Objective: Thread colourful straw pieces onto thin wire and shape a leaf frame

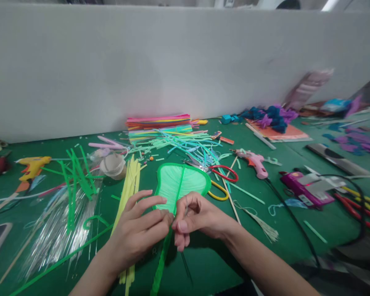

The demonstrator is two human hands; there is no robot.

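A bright green leaf (169, 181) made of pipe cleaner and ribbed translucent sheet lies in front of me, its fuzzy stem (160, 263) running down toward me. My left hand (142, 226) pinches the leaf at its base, where the stem starts; the outer fingers are lifted. Close beside it, my right hand (200, 218) is closed, thumb against fingers, around what looks like a thin wire (186, 202). The fingertips of both hands nearly meet, so the exact joint between leaf and stem is hidden.
Red-handled scissors (223, 172) and a yellow handle (218, 192) touch the leaf's right side. Around are yellow pipe cleaners (131, 181), green strips (77, 176), a pink glue gun (254, 161), a yellow glue gun (33, 166), a paper cup (113, 165) and a purple device (308, 191).
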